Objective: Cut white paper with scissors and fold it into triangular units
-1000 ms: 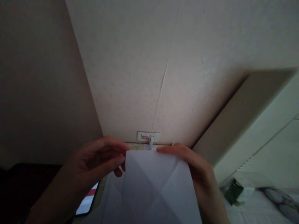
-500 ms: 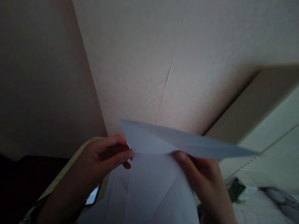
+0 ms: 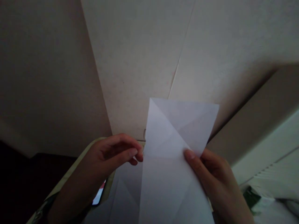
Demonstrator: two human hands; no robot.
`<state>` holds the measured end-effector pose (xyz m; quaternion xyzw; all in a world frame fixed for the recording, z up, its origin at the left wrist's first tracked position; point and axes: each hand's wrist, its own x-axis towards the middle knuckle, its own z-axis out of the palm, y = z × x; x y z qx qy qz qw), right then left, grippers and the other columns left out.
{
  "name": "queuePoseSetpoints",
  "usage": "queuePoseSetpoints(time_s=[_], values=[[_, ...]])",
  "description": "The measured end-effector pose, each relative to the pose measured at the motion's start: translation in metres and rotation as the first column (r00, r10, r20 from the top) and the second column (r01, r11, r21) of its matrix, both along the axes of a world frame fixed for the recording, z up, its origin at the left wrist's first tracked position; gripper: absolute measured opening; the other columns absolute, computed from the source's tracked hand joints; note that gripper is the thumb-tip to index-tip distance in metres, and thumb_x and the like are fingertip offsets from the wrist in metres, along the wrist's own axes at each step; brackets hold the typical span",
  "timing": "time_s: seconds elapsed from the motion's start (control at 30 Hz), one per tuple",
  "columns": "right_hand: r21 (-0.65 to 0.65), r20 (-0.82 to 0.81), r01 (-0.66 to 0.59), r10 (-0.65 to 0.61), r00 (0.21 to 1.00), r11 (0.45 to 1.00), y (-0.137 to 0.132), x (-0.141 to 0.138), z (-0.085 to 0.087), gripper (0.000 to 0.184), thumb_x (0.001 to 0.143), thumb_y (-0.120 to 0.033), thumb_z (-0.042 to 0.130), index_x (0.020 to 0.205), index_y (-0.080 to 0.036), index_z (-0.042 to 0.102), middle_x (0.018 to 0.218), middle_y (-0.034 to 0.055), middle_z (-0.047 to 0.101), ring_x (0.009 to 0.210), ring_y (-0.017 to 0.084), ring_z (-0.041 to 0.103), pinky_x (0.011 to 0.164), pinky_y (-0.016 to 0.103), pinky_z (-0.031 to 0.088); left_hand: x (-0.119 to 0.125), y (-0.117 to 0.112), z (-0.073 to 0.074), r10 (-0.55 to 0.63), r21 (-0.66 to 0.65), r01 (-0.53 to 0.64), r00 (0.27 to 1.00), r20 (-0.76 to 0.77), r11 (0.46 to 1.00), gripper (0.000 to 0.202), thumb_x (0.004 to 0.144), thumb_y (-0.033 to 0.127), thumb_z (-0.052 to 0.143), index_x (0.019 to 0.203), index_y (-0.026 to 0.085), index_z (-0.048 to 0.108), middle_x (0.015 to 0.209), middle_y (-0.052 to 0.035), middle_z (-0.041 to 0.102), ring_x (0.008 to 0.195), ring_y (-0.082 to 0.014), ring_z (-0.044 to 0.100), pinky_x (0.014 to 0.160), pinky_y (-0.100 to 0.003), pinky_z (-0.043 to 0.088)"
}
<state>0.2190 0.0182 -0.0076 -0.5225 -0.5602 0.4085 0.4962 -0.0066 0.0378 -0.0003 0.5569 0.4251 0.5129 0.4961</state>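
A white sheet of paper (image 3: 168,183) stands up in front of me, marked with crossing diagonal creases and a horizontal one. My right hand (image 3: 217,180) pinches its right edge, thumb on the near face and fingers behind. At the left edge is my left hand (image 3: 112,158), its fingers loosely bent and thumb apart from the paper. Its fingertips come up to the edge; whether they touch it I cannot tell. More creased white paper (image 3: 123,193) shows lower down, left of the upright part.
Under my left forearm lies a phone (image 3: 99,193) with a lit screen, on a pale yellowish surface (image 3: 63,177). A light wall (image 3: 140,62) with a seam rises ahead. At lower right are a dark green item (image 3: 251,197) and a blurred grey thing (image 3: 291,205).
The paper's top part, tipped over and seen nearly edge-on before, now stands upright with its creased face towards me. My left fingers have come off its left edge. The view has shifted slightly.
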Motion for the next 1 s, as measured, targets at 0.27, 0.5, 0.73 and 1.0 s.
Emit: queuePoseSetpoints(time_s=[0.27, 0.5, 0.73, 1.0], values=[[-0.008, 0.002, -0.103, 0.103, 0.995, 0.995, 0.0013, -0.003, -0.0004, 0.036, 0.088, -0.053, 0.065, 0.073, -0.023, 0.078, 0.065, 0.0057, 0.071, 0.055, 0.019, 0.062, 0.038, 0.024, 0.044, 0.0057, -0.0006, 0.0023, 0.028, -0.136, -0.027, 1.0, 0.005, 0.99, 0.011, 0.063, 0.023, 0.083, 0.066, 0.023, 0.072, 0.068, 0.0016, 0.075, 0.067, -0.0168, 0.069, 0.064, -0.023, 0.055], [0.01, 0.004, -0.15, 0.15, 0.989, 0.989, 0.0014, -0.0028, -0.0008, 0.036, 0.088, -0.052, 0.066, 0.071, -0.022, 0.077, 0.063, 0.0043, 0.069, 0.048, 0.014, 0.055, 0.034, 0.021, 0.037, 0.0074, -0.0026, 0.0012, 0.118, -0.085, -0.12, 0.993, -0.031, 0.989, 0.008, 0.067, 0.024, 0.079, 0.067, 0.024, 0.071, 0.064, 0.0036, 0.072, 0.063, -0.0144, 0.066, 0.062, -0.02, 0.052], [0.008, 0.064, -0.155, 0.154, 0.986, 0.988, 0.0051, -0.0017, -0.0015, 0.038, 0.086, -0.053, 0.066, 0.069, -0.021, 0.077, 0.06, 0.004, 0.068, 0.051, 0.016, 0.057, 0.037, 0.021, 0.039, 0.0065, -0.0037, 0.0035, 0.164, -0.075, -0.168, 0.985, -0.061, 0.983, 0.009, 0.068, 0.026, 0.079, 0.066, 0.024, 0.07, 0.062, 0.004, 0.069, 0.062, -0.014, 0.063, 0.06, -0.02, 0.049], [-0.009, 0.011, -0.159, 0.159, 0.987, 0.987, 0.0087, -0.0007, 0.005, 0.025, 0.08, -0.047, 0.073, 0.076, -0.023, 0.078, 0.065, 0.0027, 0.073, 0.06, 0.019, 0.065, 0.05, 0.024, 0.049, 0.001, -0.0024, 0.0046, 0.174, -0.054, -0.181, 0.978, -0.114, 0.982, 0.008, 0.07, 0.027, 0.077, 0.068, 0.023, 0.07, 0.061, 0.0044, 0.067, 0.062, -0.0137, 0.062, 0.061, -0.02, 0.049]])
